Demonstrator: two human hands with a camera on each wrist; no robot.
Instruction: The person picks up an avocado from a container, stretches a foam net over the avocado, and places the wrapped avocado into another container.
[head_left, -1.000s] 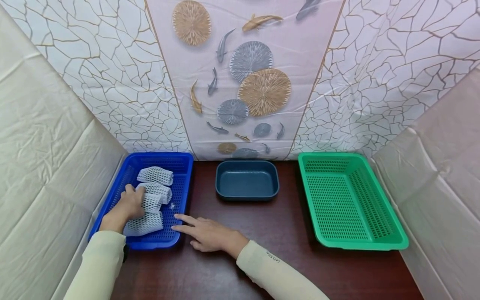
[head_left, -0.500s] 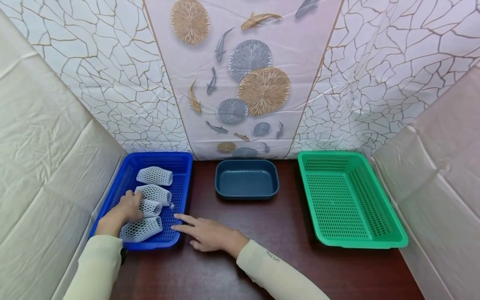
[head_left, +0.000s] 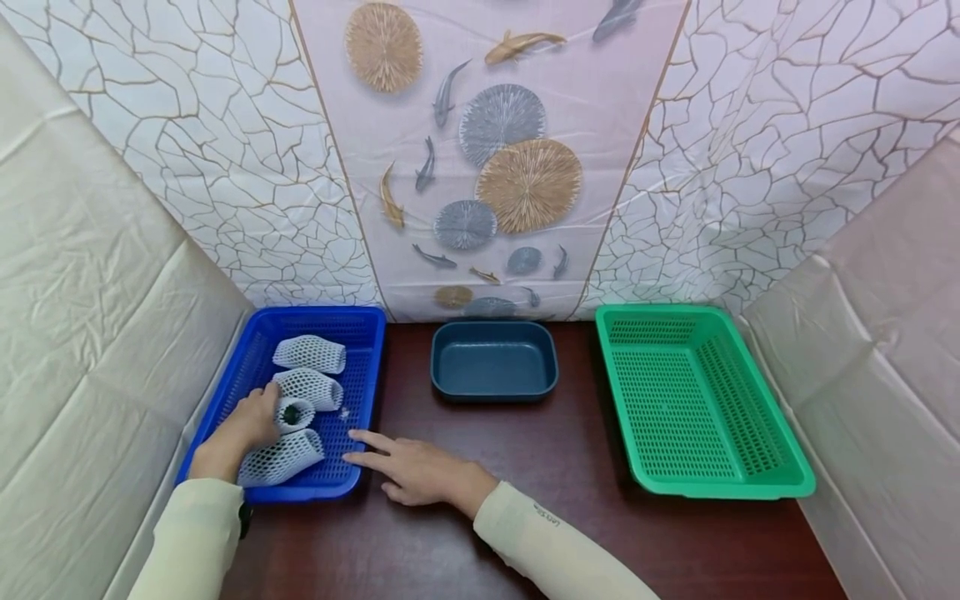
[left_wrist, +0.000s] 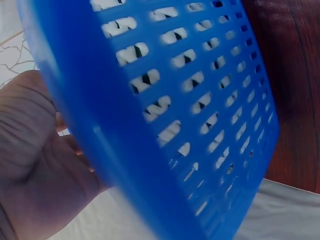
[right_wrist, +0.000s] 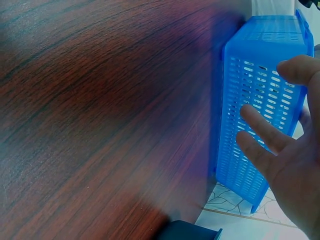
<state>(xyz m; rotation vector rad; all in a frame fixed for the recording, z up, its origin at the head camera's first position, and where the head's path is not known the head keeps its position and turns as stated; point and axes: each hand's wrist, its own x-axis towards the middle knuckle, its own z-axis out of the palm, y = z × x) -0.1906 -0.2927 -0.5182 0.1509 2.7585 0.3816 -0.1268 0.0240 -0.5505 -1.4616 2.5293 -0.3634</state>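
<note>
Several white foam net sleeves lie in a row in the blue basket. My left hand reaches over the basket's left side and grips one foam net sleeve; its open end faces up toward the head camera, with something dark green inside. Just nearer is another foam net sleeve, and farther back lie a third sleeve and one more sleeve. The basket wall hides most left fingers in the left wrist view. My right hand has its fingers spread, fingertips at the basket's right rim, holding nothing.
A dark teal tray stands at the back centre of the dark wooden table. To the right is a green basket. Patterned cloth walls close in the back, with plain cloth at both sides.
My left hand has drawn slightly toward me and turned the gripped sleeve, so its open end now shows. The nearest sleeve has shifted slightly left. The right hand stays put.
</note>
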